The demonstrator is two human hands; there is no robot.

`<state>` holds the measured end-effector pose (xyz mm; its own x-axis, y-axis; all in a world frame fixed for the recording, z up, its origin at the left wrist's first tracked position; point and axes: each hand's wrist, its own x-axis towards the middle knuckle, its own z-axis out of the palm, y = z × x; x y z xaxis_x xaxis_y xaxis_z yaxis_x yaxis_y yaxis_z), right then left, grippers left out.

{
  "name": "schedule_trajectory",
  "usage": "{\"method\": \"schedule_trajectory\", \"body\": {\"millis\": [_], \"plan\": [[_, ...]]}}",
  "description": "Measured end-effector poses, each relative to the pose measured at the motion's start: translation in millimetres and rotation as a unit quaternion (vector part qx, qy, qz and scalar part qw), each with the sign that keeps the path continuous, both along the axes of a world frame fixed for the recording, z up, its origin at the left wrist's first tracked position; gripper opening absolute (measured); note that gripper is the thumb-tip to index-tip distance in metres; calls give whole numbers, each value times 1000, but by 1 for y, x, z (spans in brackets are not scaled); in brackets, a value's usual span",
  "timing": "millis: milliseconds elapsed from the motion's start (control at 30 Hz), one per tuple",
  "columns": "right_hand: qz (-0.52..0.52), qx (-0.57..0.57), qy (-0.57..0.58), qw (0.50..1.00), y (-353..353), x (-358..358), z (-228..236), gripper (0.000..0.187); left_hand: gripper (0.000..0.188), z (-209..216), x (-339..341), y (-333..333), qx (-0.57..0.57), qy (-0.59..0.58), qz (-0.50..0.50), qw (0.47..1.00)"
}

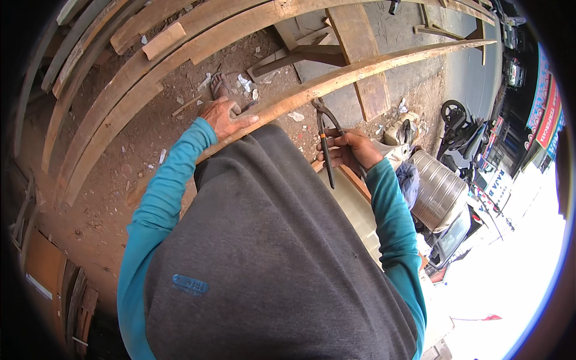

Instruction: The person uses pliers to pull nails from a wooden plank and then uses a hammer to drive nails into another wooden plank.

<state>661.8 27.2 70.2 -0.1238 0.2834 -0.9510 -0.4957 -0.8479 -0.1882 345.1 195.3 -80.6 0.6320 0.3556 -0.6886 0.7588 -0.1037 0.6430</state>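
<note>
A long wooden beam [342, 75] runs slantwise across in front of my body, from my lap out to the upper right. My left hand [223, 119] is closed round its near end, thumb lying on the upper face. My right hand [354, 150] grips dark metal pincers [324, 144] with an orange band on one handle. Their jaws are just below the beam's lower edge; whether they touch the wood or grip a nail is too small to tell.
Several long wooden boards [150, 75] rest at the upper left. A wide plank [360, 54] lies beyond the beam. Scraps litter the dirt floor [102, 234]. To the right stand a metal drum [438, 189] and a parked motorbike [465, 132] beside a road.
</note>
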Motion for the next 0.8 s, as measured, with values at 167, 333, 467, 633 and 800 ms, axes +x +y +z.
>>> {"method": "schedule_trajectory", "body": {"millis": [167, 333, 467, 633, 800], "plan": [[-18, -17, 51, 998, 13, 20, -6, 49, 88, -7, 10, -22, 66, 2, -48, 997], [21, -12, 82, 996, 16, 39, -3, 53, 72, 7, 24, -36, 150, 26, -25, 988], [21, -24, 90, 995, 5, 54, -1, 53, 67, 20, 36, -52, 195, 53, -20, 979], [41, -8, 147, 988, -14, 78, -7, 55, 61, 21, 48, -74, 230, 42, 4, 972], [34, 21, 185, 982, -47, 97, -27, 58, 57, 19, 59, -99, 285, 27, 6, 958]]}}
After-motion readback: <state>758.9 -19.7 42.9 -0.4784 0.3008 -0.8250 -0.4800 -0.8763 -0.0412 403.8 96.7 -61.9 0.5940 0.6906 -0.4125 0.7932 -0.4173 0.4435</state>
